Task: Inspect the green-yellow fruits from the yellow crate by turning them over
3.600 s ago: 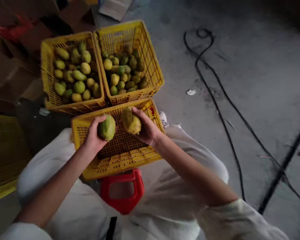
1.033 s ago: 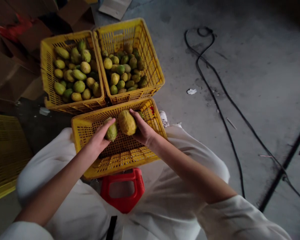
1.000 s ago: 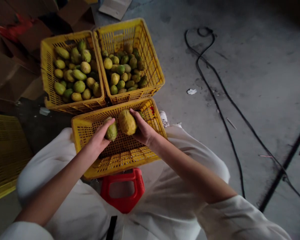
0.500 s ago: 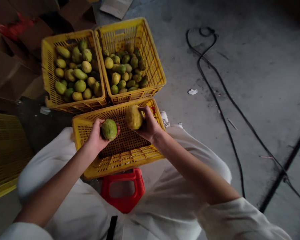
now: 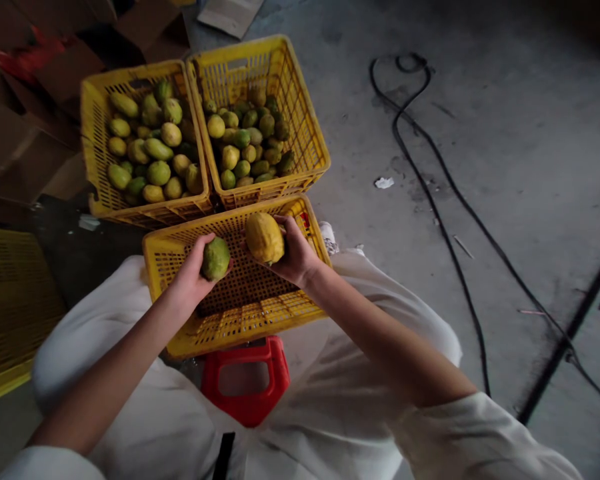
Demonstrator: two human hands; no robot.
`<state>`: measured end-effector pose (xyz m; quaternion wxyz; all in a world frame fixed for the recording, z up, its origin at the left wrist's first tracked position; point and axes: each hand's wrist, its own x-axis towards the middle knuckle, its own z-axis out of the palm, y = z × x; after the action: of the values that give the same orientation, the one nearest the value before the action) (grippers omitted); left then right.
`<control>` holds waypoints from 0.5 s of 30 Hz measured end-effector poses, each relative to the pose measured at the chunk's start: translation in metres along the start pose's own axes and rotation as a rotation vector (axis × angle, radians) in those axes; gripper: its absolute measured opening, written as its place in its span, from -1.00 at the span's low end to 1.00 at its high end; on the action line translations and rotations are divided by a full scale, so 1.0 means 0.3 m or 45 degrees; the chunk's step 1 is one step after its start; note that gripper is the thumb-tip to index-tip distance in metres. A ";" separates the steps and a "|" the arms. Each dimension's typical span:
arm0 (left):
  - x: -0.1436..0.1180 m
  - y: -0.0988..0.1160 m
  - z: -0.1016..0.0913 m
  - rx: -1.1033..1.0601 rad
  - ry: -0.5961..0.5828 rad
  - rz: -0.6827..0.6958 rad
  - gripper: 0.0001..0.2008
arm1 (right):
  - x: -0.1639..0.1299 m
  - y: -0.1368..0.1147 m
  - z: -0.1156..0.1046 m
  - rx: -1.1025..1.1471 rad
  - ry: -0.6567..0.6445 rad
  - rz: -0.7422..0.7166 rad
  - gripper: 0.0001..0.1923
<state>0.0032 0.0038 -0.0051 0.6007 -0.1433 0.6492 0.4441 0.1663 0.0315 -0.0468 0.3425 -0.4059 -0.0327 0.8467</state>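
Observation:
Over the near yellow crate (image 5: 237,323), both hands hold lumpy, rounded fruit, citrus-like or papaya-like; I cannot tell the exact kind. My left hand (image 5: 194,270) is closed around a green fruit (image 5: 215,259), its thumb along the upper left side. To the right, my right hand (image 5: 295,252) grips a larger, ridged yellow fruit (image 5: 265,238) from its right side, with some fingers hidden behind it. The two fruits are apart. Beneath them the crate's perforated floor shows.
Beyond stand a left crate (image 5: 93,133) and a right crate (image 5: 305,120), both with several green and yellow fruits. Another yellow crate (image 5: 17,300) is at far left, below cardboard boxes (image 5: 15,147). A red handle-shaped piece (image 5: 250,407) sits between my legs; black cable (image 5: 445,227) lies rightward.
My right hand has turned the yellow fruit, so its tip now points downward, and shifted slightly left. The green fruit has rotated a little in my left hand. The crates stay put.

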 end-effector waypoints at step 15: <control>0.004 0.003 -0.010 0.191 -0.194 -0.083 -0.78 | -0.037 -0.021 0.046 -0.103 0.006 -0.044 -0.65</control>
<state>0.0004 0.0025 -0.0062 0.6714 -0.0851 0.6281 0.3840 0.1649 0.0327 -0.0280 0.3404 -0.4207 -0.0732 0.8377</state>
